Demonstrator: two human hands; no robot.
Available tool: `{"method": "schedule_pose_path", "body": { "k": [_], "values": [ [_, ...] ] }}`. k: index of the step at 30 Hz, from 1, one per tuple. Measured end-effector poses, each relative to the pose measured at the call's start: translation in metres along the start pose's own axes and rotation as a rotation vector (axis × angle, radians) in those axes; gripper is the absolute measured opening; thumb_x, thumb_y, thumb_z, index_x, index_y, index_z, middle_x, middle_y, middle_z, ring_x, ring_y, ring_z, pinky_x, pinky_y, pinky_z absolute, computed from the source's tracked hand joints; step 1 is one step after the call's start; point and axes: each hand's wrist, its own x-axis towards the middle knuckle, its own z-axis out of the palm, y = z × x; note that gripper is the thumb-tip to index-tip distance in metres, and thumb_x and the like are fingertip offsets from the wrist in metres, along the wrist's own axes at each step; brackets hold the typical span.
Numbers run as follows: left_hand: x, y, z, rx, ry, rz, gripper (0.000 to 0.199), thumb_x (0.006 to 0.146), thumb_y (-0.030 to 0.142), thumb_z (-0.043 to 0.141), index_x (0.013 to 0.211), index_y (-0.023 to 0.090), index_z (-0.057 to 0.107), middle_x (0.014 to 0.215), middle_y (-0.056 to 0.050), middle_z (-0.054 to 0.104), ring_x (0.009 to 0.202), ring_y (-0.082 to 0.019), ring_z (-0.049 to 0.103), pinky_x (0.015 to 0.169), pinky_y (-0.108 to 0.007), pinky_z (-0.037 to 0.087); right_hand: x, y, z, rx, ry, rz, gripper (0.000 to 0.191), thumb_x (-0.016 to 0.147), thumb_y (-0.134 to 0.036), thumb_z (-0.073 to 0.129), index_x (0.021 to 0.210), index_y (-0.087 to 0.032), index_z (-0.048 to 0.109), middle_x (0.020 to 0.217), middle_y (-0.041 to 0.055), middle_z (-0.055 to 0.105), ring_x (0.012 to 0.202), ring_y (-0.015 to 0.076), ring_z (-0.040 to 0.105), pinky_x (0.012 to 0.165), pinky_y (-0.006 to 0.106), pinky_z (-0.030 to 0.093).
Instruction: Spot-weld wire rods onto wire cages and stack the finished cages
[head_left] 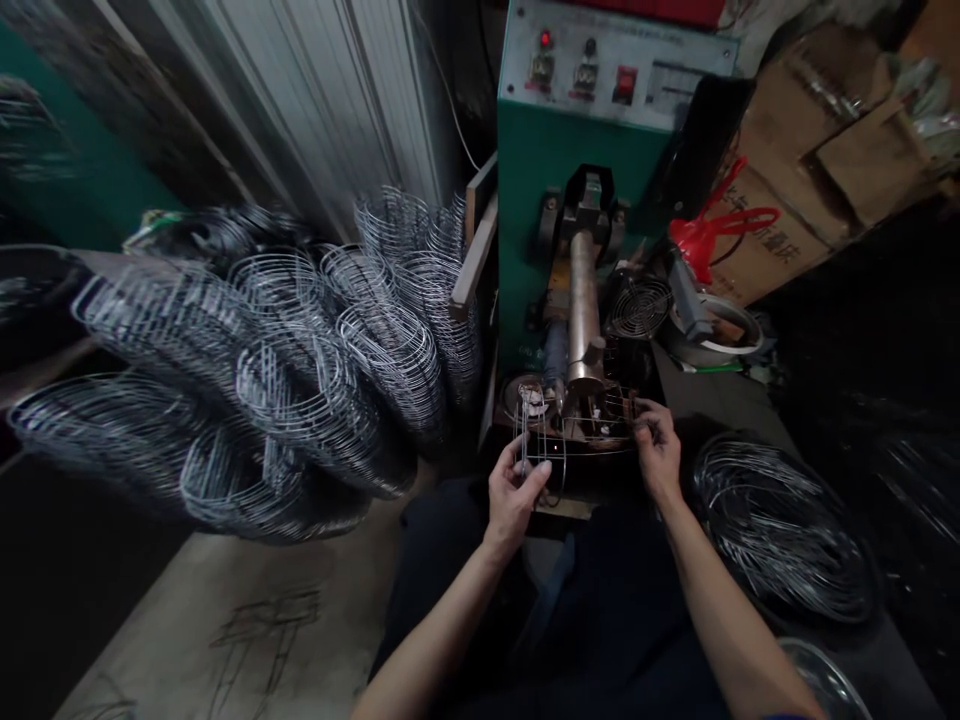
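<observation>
Below the metal cylinder (pixel 583 310) of a green machine (pixel 574 145), a thin wire frame (pixel 556 457) spans the gap between my hands. My left hand (pixel 516 488) pinches its left part between thumb and fingers, beside upright wires. My right hand (pixel 658 445) has its fingers closed at the far right end of the wires, just right of the machine's lower parts. How the wires join under the cylinder is too dark to tell.
Stacks of wire rings (pixel 300 400) fill the left side. A coil of wire rings (pixel 780 530) lies at the right. Behind it are a metal bowl (pixel 720 350), red-handled tool (pixel 697 245) and cardboard box (pixel 787 220). A bar (pixel 474 260) juts out left of the machine.
</observation>
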Motion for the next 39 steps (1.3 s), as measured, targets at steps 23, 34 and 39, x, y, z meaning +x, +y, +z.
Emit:
{"method": "schedule_pose_path", "body": {
  "k": [23,34,39],
  "values": [
    [0.013,-0.002,0.002,-0.033,0.024,0.013,0.074,0.077,0.041,0.08,0.137,0.012,0.047,0.058,0.009,0.049,0.046,-0.008,0.049,0.049,-0.021,0.044,0.019,-0.016,0.028,-0.127,-0.161,-0.065,0.034,0.085,-0.044,0.071,0.063,-0.022,0.056,0.085,0.0047,0.057,0.093,0.0252,0.054,0.083,0.039,0.041],
    [0.021,-0.005,0.008,-0.029,0.032,0.024,0.072,0.077,0.042,0.079,0.136,0.013,0.048,0.058,0.01,0.048,0.045,-0.008,0.05,0.046,-0.02,0.044,0.03,-0.012,0.03,-0.121,-0.171,-0.046,0.038,0.083,-0.049,0.071,0.061,-0.022,0.056,0.085,0.0045,0.055,0.089,0.0241,0.052,0.081,0.038,0.04],
    [0.027,-0.004,0.01,-0.037,0.035,0.031,0.073,0.075,0.042,0.081,0.135,0.014,0.05,0.056,0.01,0.047,0.044,-0.007,0.049,0.046,-0.019,0.043,0.033,-0.007,0.031,-0.107,-0.162,-0.036,0.04,0.083,-0.05,0.071,0.06,-0.021,0.055,0.084,0.0041,0.054,0.088,0.0236,0.051,0.081,0.038,0.04]
  ]
}}
